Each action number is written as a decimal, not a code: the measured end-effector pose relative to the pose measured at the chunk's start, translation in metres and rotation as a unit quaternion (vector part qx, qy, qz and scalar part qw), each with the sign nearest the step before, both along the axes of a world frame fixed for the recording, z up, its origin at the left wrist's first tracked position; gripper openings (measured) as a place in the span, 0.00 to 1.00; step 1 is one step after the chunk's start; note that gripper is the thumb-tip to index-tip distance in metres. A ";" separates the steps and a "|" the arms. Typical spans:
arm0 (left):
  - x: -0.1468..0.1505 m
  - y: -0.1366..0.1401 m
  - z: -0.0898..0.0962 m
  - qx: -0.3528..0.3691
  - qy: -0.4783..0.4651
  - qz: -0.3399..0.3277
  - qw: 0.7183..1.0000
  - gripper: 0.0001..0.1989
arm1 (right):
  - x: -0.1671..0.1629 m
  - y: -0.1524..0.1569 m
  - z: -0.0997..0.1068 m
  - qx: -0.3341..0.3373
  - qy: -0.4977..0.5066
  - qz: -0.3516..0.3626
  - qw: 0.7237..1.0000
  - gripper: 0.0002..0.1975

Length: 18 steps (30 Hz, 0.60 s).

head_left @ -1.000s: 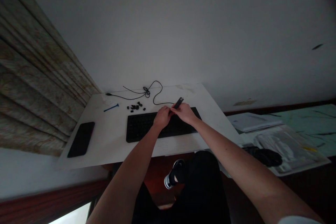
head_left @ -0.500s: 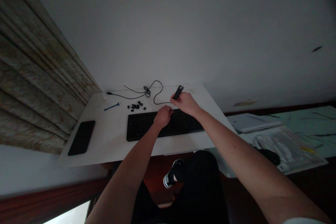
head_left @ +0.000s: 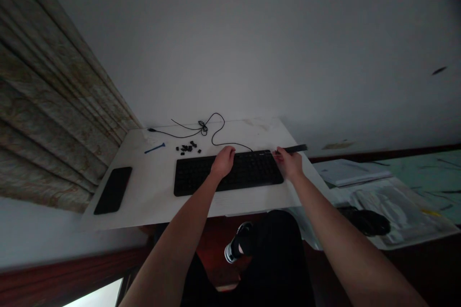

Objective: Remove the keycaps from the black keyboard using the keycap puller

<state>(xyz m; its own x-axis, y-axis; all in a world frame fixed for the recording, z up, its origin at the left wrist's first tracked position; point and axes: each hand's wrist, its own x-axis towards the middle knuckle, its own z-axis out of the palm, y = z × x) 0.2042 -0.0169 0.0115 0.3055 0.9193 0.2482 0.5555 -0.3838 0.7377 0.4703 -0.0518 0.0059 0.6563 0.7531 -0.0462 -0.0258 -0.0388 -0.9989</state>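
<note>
A black keyboard lies across the white desk. My left hand is over its middle, near the top row, fingers curled together; what they hold, if anything, is too small to make out. Beside the keyboard's upper right corner, my right hand is closed around a slim black tool, which points right. The tool's exact kind cannot be told. Behind the keyboard, several small black keycaps lie in a loose group. A black cable, tied in a bundle, runs from the keyboard's back edge.
To the left, a blue stick-like tool and a dark phone lie on the desk. A wall rises behind it, with a curtain at left. Papers and a dark object sit to the right.
My right hand has moved right, from above the keyboard to its right corner, and the black tool has swung from upright to nearly level. My left hand has stayed almost in place.
</note>
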 end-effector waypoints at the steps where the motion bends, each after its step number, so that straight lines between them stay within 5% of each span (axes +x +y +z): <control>1: 0.000 0.001 0.000 -0.007 -0.018 0.007 1.000 0.08 | 0.000 -0.002 -0.006 0.000 -0.012 -0.005 1.000 0.14; 6: -0.004 0.010 0.000 -0.093 -0.152 0.052 0.983 0.07 | 0.002 -0.007 -0.019 -0.043 -0.174 0.002 0.984 0.20; 11: -0.018 0.026 0.007 -0.147 -0.278 0.103 0.944 0.08 | 0.006 -0.006 -0.024 -0.046 -0.181 0.009 0.982 0.23; 14: -0.041 0.037 0.015 -0.129 -0.238 0.107 0.957 0.09 | 0.007 -0.006 -0.027 -0.041 -0.187 0.013 0.981 0.23; 18: -0.084 0.050 0.028 -0.080 -0.026 0.142 0.986 0.09 | 0.006 -0.006 -0.028 -0.043 -0.188 0.014 0.981 0.23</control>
